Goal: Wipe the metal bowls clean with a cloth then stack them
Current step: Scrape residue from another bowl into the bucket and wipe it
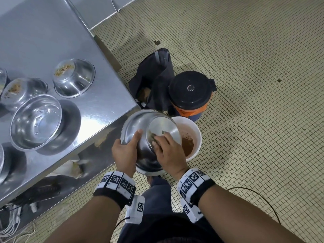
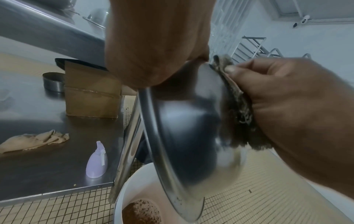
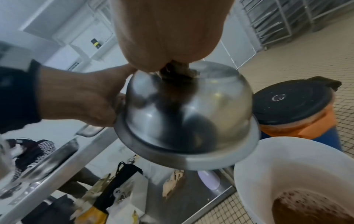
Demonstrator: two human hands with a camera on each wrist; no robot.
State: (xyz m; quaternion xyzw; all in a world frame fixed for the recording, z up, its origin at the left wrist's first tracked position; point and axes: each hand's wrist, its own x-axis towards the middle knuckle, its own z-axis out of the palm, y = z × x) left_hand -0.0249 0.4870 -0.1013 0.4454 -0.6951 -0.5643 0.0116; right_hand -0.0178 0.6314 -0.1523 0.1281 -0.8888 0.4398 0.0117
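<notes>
One bowl (image 1: 140, 137) in work, tilted base-up over bucket (image 1: 192, 125) | left hand (image 1: 125, 152) grips rim | right hand (image 1: 168, 151) presses cloth (image 2: 237, 109) on base | step: wiping | next: set on worktop (image 1: 98, 95), stack

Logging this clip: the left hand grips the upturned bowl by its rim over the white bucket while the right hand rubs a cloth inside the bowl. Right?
Not quite. The right hand rubs the cloth on the outside, on the bowl's flat base; the left wrist view shows it. The left hand does grip the rim over the white bucket.
</notes>
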